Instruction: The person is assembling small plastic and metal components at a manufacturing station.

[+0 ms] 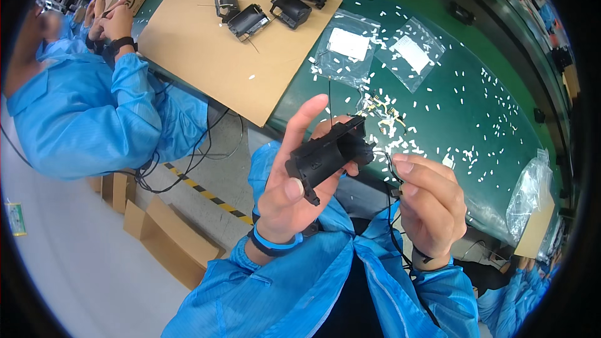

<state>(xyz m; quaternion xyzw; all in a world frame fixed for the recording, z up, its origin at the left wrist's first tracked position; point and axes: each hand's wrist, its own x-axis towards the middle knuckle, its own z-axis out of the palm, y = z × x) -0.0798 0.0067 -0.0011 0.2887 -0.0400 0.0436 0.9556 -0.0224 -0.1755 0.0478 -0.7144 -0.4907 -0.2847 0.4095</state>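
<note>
Clasping housing in left hand; pinching wire, apparently, in right hand just right of that grip. Best to keep housing steady, wire slack between grips.

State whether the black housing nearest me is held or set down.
Held: the left hand grips the black housing between thumb and fingers.

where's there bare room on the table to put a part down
The largest bare stretch is on the cardboard sheet, left of and nearer than the black housings; one small white piece lies there. The green table to its right is crowded: two plastic bags and scattered white bits, thickest beyond the right hand.
</note>
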